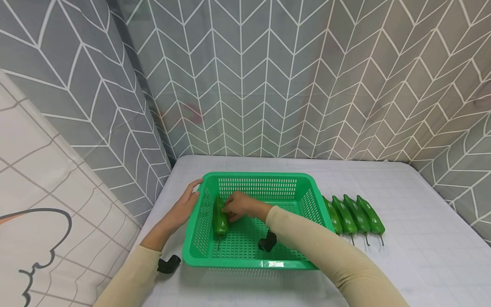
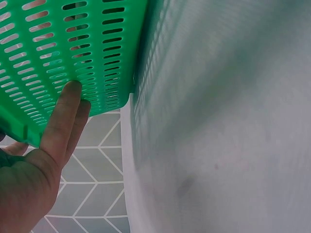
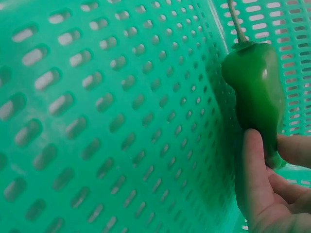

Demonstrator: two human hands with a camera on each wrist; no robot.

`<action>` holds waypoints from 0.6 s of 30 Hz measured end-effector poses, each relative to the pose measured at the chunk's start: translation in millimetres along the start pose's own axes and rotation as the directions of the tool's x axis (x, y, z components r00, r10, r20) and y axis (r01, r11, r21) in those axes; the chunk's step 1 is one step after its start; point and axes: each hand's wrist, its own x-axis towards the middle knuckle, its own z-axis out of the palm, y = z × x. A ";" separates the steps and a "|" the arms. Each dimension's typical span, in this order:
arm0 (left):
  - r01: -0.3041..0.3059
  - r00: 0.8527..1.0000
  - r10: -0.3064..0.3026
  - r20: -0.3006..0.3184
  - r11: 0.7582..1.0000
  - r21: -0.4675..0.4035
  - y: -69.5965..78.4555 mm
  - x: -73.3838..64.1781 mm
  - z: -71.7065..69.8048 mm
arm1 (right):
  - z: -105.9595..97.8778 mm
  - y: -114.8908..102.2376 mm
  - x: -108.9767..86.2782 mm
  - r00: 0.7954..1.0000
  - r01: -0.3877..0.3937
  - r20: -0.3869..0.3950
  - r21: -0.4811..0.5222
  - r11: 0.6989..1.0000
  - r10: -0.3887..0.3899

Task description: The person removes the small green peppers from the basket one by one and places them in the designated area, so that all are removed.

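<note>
A green chili pepper (image 1: pixel 220 219) lies lengthwise in the green plastic basket (image 1: pixel 253 175), beside its left wall, stem toward the near side. My right hand (image 1: pixel 239 205) reaches into the basket and pinches this pepper near its tip; in the right wrist view the thumb and fingers stand on either side of its narrow end. My left hand (image 1: pixel 183 209) holds the basket's left side. In the left wrist view its straight fingers (image 2: pixel 65 114) lie against the slotted outer wall, with the thumb at the rim.
Several more green peppers (image 1: pixel 359 217) lie in a row on the white-covered table (image 1: pixel 418 221), right of the basket. A grey patterned curtain (image 1: pixel 245 85) hangs behind the table. Black wrist devices (image 1: pixel 267 241) show below both hands.
</note>
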 end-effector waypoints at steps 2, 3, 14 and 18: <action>0.000 1.000 0.000 0.004 1.000 0.003 -0.6 -0.3 0.0 | -0.7 -0.3 0.2 1.000 -0.002 0.000 0.003 1.000 0.002; 0.005 1.000 -0.005 0.002 1.000 -0.006 -1.0 -0.3 0.2 | -1.0 -0.7 -0.1 1.000 -0.004 0.001 0.005 1.000 0.004; -0.009 1.000 0.009 0.001 1.000 0.003 -0.9 0.4 0.9 | -8.8 -2.2 -1.8 0.999 0.033 0.014 -0.029 0.999 -0.032; -0.012 1.000 0.012 0.007 1.000 0.001 -0.2 -0.6 0.3 | -11.7 -5.5 -4.5 0.999 0.041 0.015 -0.052 0.998 -0.040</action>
